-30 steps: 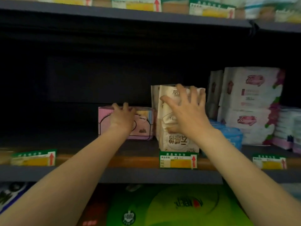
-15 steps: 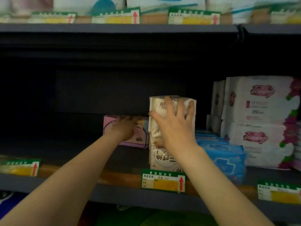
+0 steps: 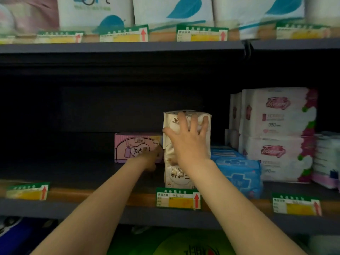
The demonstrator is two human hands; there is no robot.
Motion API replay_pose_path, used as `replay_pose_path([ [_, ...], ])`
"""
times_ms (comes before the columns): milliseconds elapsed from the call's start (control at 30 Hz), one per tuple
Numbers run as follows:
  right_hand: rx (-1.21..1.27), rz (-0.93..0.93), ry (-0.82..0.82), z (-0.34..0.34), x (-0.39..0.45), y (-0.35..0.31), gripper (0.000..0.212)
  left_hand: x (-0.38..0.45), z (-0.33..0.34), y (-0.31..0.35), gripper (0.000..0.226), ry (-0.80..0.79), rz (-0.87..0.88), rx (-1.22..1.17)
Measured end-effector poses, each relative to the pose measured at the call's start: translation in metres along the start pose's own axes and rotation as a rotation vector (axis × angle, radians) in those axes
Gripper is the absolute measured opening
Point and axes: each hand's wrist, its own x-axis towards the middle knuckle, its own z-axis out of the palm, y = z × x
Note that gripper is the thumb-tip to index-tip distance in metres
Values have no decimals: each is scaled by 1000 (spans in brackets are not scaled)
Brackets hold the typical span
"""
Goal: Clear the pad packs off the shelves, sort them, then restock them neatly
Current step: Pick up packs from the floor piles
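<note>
A tall cream pad pack (image 3: 172,173) stands upright near the front of the dark middle shelf (image 3: 77,172). My right hand (image 3: 185,142) lies flat on its front with the fingers spread over its top half. Left of it and further back sits a pink pad box (image 3: 128,144). My left hand (image 3: 150,159) reaches to the box's lower right corner, beside the cream pack; its fingers are blurred and partly hidden in the gap. A flat blue pad pack (image 3: 237,170) lies just right of the cream pack.
Two stacked white packs with pink flowers (image 3: 276,133) fill the right of the shelf, with more white packs (image 3: 327,155) beyond them. The shelf's left half is dark and bare. Price tags (image 3: 177,198) line the shelf edge. White-and-blue packs (image 3: 171,10) stand on the shelf above.
The view has tilted up. My left hand slid from the pink box's front to its lower right corner. My right hand stays flat on the cream pack.
</note>
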Motion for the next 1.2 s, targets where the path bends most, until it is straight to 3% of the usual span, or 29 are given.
replay_pose_path([
  [67,0,22,-41,-1,0,-2,85,-3,3,-4,78,22,40,-58],
  [133,30,34,-87,-5,0,-6,85,-19,-4,-13,58,142,127,-165],
  [233,116,83,-124,-15,-9,-12,88,-75,-15,-30,41,548,229,-308],
  [333,197,80,122,-27,-44,-26,74,-161,10,-50,38,933,467,-467],
  [400,291,18,307,-22,-89,-51,56,-218,51,-65,32,946,576,-523],
  [433,367,-23,317,-10,-120,-70,48,-241,83,-76,31,889,609,-525],
  [500,488,-80,184,32,-193,-111,38,-278,158,-99,33,662,584,-532],
  [533,544,-89,35,54,-231,-131,38,-294,199,-111,36,504,538,-542],
  [667,742,-113,-844,116,-350,-196,42,-345,330,-154,43,-80,412,-386],
  [733,728,-173,-1018,141,-388,-218,41,-360,362,-168,43,-273,351,-339],
  [833,705,-197,-1141,168,-419,-239,46,-376,375,-173,43,-369,299,-259],
  [900,678,-172,-1148,181,-426,-242,58,-386,381,-172,47,-436,357,-222],
  [967,629,-167,-1140,191,-425,-241,64,-398,384,-167,65,-577,414,-142],
  [1067,577,-155,-1164,200,-417,-246,59,-409,391,-155,100,-791,338,-22],
  [1200,555,-167,-1173,206,-408,-253,51,-407,392,-135,110,-830,317,150],
])
